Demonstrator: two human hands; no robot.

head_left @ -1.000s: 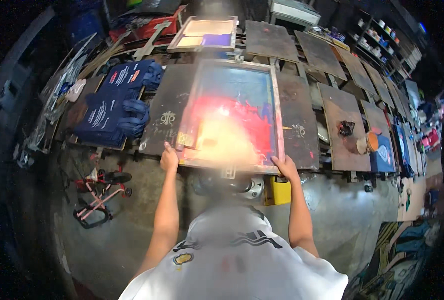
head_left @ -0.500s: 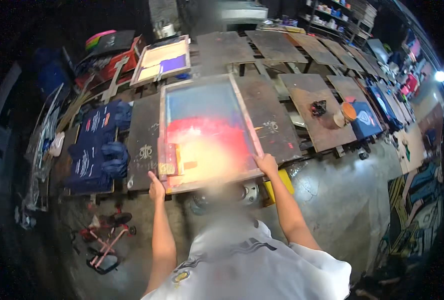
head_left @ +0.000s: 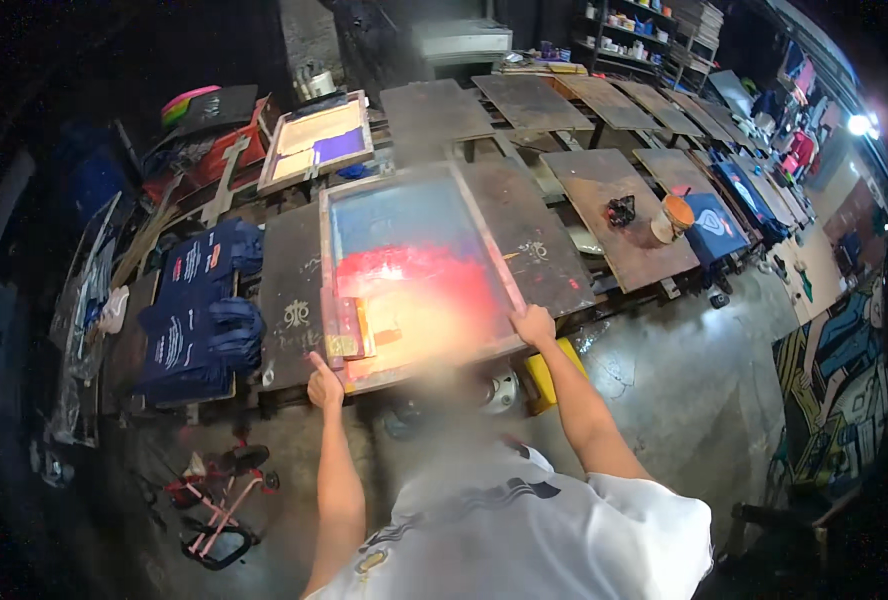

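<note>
A wooden-framed printing screen lies over a dark board, held by both hands along its near edge. Its mesh is bluish at the far end, with bright red and yellow-orange ink nearer me. My left hand is closed on the near left corner, thumb pointing up along the frame. Round the near right corner, my right hand is closed with its thumb on top. A squeegee-like block, reddish and yellow, rests inside the screen at the lower left. Whether the screen touches the board beneath cannot be made out.
Folded navy bags are stacked at the left. Another screen with a purple patch stands beyond. To the right, an orange-topped tub sits on a brown board. A yellow object is below my right wrist; a small tricycle stands on the floor.
My view has turned slightly, so the boards appear shifted. Both hands keep hold of the screen, which has hardly moved against the board.
</note>
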